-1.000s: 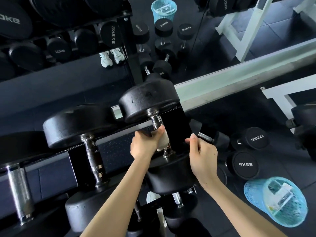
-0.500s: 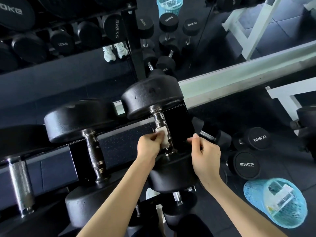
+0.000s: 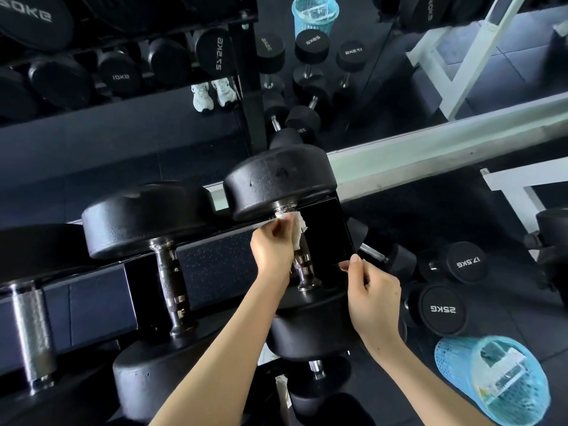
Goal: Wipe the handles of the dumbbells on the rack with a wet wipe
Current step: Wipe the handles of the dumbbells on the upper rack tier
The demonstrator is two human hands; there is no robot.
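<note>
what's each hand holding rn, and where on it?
Left hand: wet wipe, pinched at its upper part and pressed to the top of the dumbbell handle. Right hand: nothing held; fingers touch the rack plate edge.

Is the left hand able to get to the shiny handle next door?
Probably yes. The neighbouring handle lies bare, with nothing over it, just left of the left hand, which holds the wipe.
</note>
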